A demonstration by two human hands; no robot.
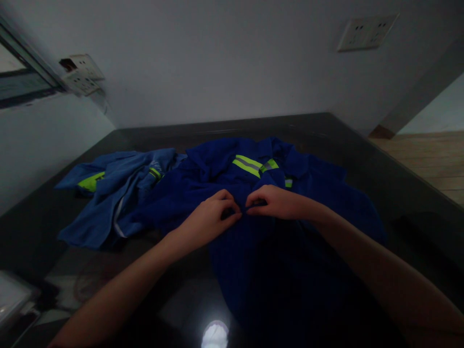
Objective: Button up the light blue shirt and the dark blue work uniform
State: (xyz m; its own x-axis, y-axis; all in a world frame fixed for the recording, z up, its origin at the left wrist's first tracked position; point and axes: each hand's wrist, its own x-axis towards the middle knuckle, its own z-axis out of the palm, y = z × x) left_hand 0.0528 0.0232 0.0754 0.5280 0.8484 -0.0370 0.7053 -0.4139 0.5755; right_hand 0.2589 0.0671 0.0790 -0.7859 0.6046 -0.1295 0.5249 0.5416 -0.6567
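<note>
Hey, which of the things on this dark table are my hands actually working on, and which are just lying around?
In hand:
- dark blue work garment, pinched by left hand and right hand

Lying about:
- lighter blue garment, crumpled on the left of the table
- wall sockets
- pale object at the table's near left corner

No text, label, brand or number can be read anywhere.

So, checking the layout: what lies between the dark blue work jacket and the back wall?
Only bare dark tabletop separates jacket from wall, head view.
</note>
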